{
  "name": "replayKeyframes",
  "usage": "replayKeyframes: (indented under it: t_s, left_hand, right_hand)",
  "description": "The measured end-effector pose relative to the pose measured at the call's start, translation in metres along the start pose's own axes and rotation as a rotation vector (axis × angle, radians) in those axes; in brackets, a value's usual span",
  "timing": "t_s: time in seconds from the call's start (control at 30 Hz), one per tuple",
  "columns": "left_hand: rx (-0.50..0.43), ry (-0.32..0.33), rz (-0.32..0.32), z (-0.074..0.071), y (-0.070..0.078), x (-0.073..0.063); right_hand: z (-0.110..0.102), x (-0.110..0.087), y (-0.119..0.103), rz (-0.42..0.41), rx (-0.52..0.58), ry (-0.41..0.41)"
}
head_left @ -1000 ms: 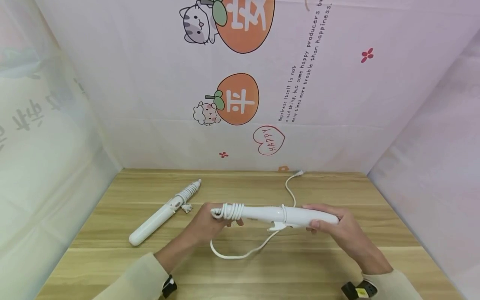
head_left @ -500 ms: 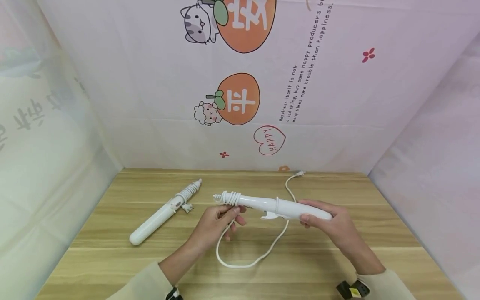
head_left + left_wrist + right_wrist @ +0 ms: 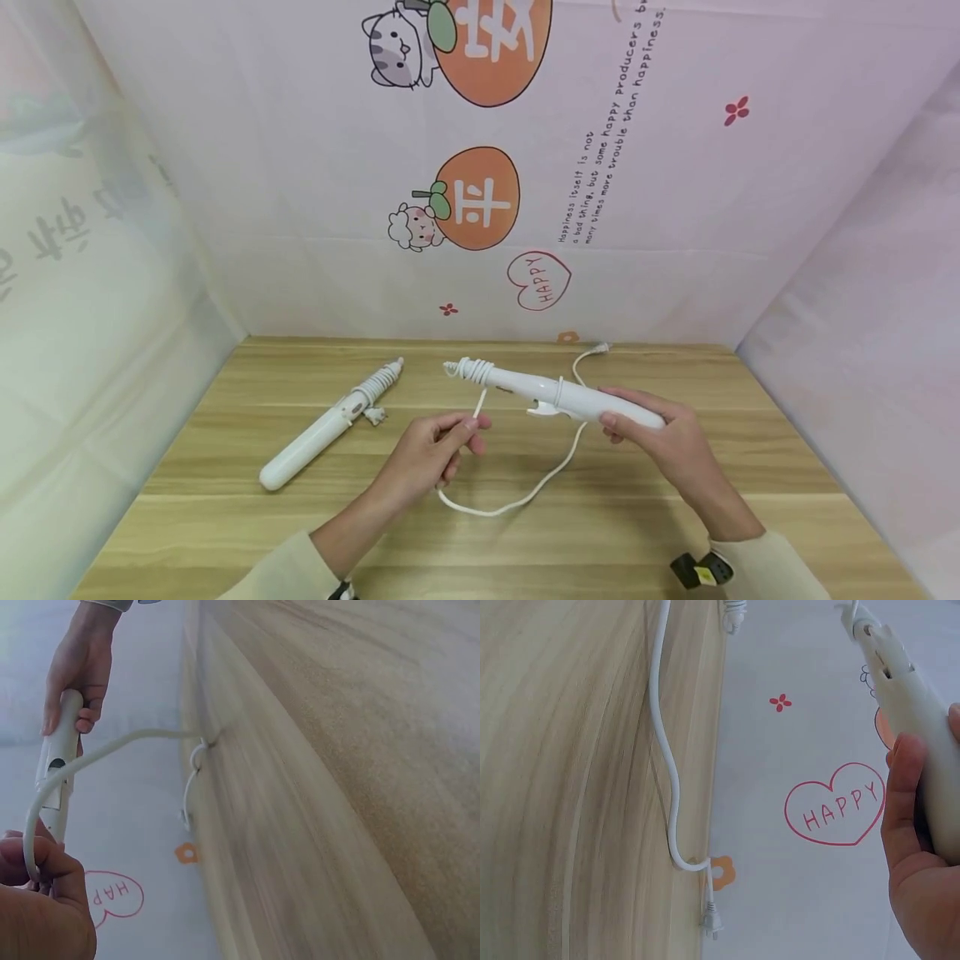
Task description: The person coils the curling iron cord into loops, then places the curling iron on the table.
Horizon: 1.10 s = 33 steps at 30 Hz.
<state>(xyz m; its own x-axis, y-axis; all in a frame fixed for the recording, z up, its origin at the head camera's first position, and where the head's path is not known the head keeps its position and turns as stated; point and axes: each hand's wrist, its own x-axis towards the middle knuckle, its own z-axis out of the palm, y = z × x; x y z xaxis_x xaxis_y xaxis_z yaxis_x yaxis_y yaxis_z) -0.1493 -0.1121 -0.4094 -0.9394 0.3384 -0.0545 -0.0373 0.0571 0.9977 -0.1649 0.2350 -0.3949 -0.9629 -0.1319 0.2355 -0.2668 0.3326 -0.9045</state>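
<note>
My right hand point(image 3: 678, 446) grips the thick, rounded end of a white curling iron point(image 3: 528, 385), held up above the table and slanting up to the left. A small lever sticks out under its middle, and cord is coiled around its thin end. Below that end, my left hand point(image 3: 431, 458) pinches the iron's white cord point(image 3: 487, 512) between thumb and fingers. From there the cord sags in a loop and runs back to its plug point(image 3: 712, 921) at the table's far edge. In the left wrist view the cord point(image 3: 112, 746) passes in front of the iron point(image 3: 64, 742).
A second white curling iron point(image 3: 307, 446) lies at the left of the wooden table point(image 3: 240, 533), its cord wound around its handle and a small plug point(image 3: 374, 414) beside it. Printed white cloth point(image 3: 315, 208) hangs behind and at both sides.
The iron's coiled end has risen and swung away from me, tilting the iron. My left hand has come off that end and drawn down, with a stretch of cord now between them.
</note>
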Motion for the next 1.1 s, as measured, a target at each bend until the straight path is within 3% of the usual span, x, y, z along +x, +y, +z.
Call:
replayKeyframes:
  t_s: [0.4, 0.53, 0.67, 0.8, 0.97, 1.1]
  left_hand:
    - [0.116, -0.003, 0.057, -0.010, 0.006, -0.009]
    - [0.360, 0.011, 0.140, -0.020, 0.011, -0.009]
    - [0.710, -0.012, 0.300, -0.031, 0.021, -0.007]
    - [0.968, -0.069, 0.465, -0.043, 0.031, -0.004]
    - [1.198, -0.066, 0.625, -0.056, 0.041, 0.001]
    - [1.283, -0.054, 0.682, -0.063, 0.044, 0.007]
  right_hand:
    - [-0.002, 0.000, 0.001, 0.018, 0.019, 0.017]
    - [-0.002, 0.001, 0.003, 0.020, -0.004, -0.014]
    - [-0.003, 0.001, 0.005, 0.036, -0.039, -0.059]
    - [-0.001, -0.001, 0.007, 0.067, -0.041, -0.110]
    - [0.003, -0.002, 0.009, 0.072, -0.051, -0.180]
    - [0.004, -0.004, 0.011, 0.055, -0.096, -0.211]
